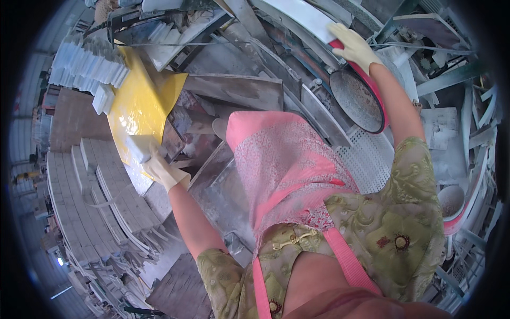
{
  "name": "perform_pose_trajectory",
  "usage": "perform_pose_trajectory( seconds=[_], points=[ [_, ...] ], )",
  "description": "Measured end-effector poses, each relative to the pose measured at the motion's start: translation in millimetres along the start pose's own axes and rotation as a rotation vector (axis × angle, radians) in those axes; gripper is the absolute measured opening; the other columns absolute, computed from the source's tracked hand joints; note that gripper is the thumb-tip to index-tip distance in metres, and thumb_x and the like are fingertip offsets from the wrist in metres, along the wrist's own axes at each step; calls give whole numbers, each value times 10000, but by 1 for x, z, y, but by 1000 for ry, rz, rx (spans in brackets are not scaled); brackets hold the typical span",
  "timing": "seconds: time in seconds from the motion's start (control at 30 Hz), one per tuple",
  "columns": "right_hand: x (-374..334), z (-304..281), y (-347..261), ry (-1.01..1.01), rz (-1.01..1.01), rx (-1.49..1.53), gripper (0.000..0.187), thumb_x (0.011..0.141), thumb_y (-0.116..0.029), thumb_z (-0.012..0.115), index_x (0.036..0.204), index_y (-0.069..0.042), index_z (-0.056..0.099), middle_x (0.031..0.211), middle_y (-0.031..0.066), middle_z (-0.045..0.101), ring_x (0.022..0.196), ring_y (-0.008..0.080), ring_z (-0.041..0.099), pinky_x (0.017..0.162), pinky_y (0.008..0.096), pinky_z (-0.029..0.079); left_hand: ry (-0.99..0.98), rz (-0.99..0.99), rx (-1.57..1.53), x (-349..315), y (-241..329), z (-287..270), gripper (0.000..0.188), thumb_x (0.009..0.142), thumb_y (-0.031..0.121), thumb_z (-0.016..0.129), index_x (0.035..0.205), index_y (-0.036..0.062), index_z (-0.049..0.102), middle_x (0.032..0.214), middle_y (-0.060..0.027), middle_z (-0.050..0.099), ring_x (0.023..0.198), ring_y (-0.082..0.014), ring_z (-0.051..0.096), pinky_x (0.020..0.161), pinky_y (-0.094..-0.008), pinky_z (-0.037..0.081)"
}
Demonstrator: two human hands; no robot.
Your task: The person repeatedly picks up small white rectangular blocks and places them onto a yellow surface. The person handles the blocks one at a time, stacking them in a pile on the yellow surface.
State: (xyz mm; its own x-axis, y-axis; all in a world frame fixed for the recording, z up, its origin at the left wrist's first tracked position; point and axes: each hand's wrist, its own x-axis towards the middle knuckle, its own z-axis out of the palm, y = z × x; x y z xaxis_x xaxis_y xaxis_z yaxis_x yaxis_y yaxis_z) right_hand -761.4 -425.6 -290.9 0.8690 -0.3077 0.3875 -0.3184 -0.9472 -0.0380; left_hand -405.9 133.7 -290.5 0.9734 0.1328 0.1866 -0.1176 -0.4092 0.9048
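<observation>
My left hand (pixel 161 166), in a cream glove, is closed on a pale flat block (pixel 142 147). It holds the block over the lower part of a shiny yellow sheet (pixel 139 109). Far right, my gloved right hand (pixel 353 48) lies with fingers stretched out at the edge of a long white strip (pixel 303 17). Beneath that hand, a pink-red band (pixel 376 94) curves round a grey, dusty wheel (pixel 355 100). Whether my right fingers press on the strip or only rest there, I cannot tell.
Pale thin pieces stand stacked (pixel 87 66) above the yellow sheet. Long grey planks (pixel 79 207) are piled at the left. Dusty boards (pixel 236 93) lean in the middle, beside a perforated white panel (pixel 366 159). A second wheel (pixel 451 202) is at the right.
</observation>
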Motion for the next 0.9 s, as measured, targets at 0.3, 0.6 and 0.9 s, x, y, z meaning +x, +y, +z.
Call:
perform_pose_trajectory(
  seconds=[0.3, 0.6, 0.9],
  points=[
    [33, 20, -38, -45, 186, -385, 621, 913, -301, 660, 1437, -65, 424, 1437, 153, 510, 1353, 284, 475, 1120, 491, 374, 55, -15, -68, 5, -16, 0, 646, 877, 277, 772, 1323, -126, 536, 1266, -212, 638, 1101, -277, 629, 948, -374, 492],
    [79, 14, -28, 20, -17, -356, 575, 910, -302, 660, 1390, -50, 468, 1414, 143, 544, 1338, 265, 499, 1115, 476, 389, -50, -162, -258, -16, 16, -2, 615, 932, 285, 702, 1420, 0, 460, 1327, -107, 579, 1149, -221, 562, 1019, -376, 431],
    [108, 50, -17, -36, 77, -421, 811, 840, -184, 725, 1527, -59, 312, 1574, 128, 381, 1474, 262, 340, 1182, 469, 322, 10, -160, -111, -10, 12, -3, 641, 914, 313, 736, 1391, -36, 486, 1247, -144, 640, 1039, -225, 633, 880, -367, 515]
  ],
)
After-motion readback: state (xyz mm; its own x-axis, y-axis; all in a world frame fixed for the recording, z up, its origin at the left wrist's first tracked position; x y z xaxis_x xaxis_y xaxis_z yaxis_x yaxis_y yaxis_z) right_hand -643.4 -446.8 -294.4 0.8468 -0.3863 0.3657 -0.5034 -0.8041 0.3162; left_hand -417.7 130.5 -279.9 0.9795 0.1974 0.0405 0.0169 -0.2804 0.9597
